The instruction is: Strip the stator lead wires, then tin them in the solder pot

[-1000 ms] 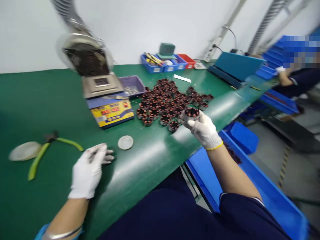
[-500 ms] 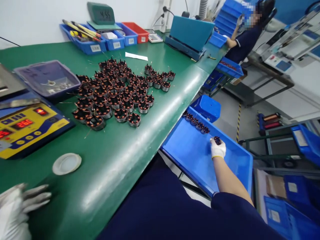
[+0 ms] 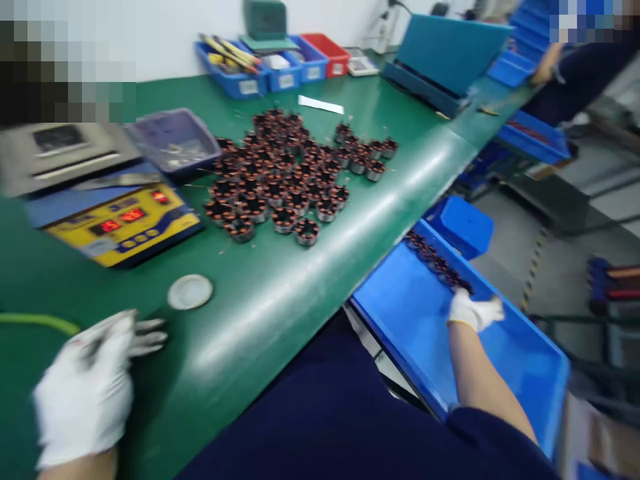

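My left hand point(image 3: 93, 383), in a white glove, hovers over or rests on the green bench near its left end, fingers partly spread and holding nothing visible. Close by are a round white lid-like dish point(image 3: 190, 292) and a green hose point(image 3: 40, 323), whose end is hidden behind the hand. My right hand point(image 3: 473, 311), also gloved and somewhat blurred, is inside a large blue tray point(image 3: 400, 307). Its fingers are apart beside the near end of a row of copper-wound motor stators point(image 3: 437, 264). On the bench sits a large cluster of similar stators point(image 3: 285, 173) with loose wire ends.
A yellow-fronted device with red digits point(image 3: 125, 223) and a purple bin point(image 3: 173, 140) stand on the left. Small blue bins point(image 3: 245, 85) and a red bin point(image 3: 325, 57) line the wall. A teal case point(image 3: 453, 53) sits farther right, near another person's arm point(image 3: 547, 63).
My right hand has let go of the stator it held, which now stands at the row's end. My left hand has come further into view. The camera has turned left.
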A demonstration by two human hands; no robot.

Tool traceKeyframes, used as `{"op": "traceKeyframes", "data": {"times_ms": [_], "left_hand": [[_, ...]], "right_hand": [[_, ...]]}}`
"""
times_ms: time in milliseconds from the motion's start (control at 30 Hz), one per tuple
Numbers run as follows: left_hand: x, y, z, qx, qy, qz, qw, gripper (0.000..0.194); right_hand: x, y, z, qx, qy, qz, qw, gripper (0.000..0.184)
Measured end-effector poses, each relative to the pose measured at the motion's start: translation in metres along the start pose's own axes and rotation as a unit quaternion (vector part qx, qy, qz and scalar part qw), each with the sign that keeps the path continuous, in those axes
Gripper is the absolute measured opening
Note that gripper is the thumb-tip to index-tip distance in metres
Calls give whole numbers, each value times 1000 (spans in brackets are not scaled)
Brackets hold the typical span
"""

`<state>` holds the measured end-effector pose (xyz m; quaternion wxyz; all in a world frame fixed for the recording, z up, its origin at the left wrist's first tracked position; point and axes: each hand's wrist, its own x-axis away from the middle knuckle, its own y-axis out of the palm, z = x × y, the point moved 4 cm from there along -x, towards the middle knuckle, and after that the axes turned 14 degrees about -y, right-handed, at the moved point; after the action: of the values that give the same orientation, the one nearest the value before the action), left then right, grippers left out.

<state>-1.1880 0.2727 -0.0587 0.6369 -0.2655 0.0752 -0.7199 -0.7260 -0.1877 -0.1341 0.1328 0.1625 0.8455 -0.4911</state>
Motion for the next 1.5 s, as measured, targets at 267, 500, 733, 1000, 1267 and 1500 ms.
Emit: {"op": "traceKeyframes", "data": {"times_ms": [267,500,733,1000,1267,1500], "left_hand": [[11,3,6,123,-7,-13,992,49],[22,-6,9,179,15,7,984,44],[65,14,20,194,24,-170,966,47],[69,14,16,253,-8,-203,946,48],[64,8,10,344,12,-177,922,57],[65,5,11,368,17,-116,922,58]], "right_hand": [[90,0,-264,-205,-650,-104,724,71],[133,6,-347,-111,-742,-193,633,58],[214,-58,-353,-349,-742,-281,499,54],[277,-92,-388,-486,-767,-166,385,34],[283,-92,-392,-469,-777,-132,400,18],[288,-76,-399,-506,-649,-261,505,8]]}}
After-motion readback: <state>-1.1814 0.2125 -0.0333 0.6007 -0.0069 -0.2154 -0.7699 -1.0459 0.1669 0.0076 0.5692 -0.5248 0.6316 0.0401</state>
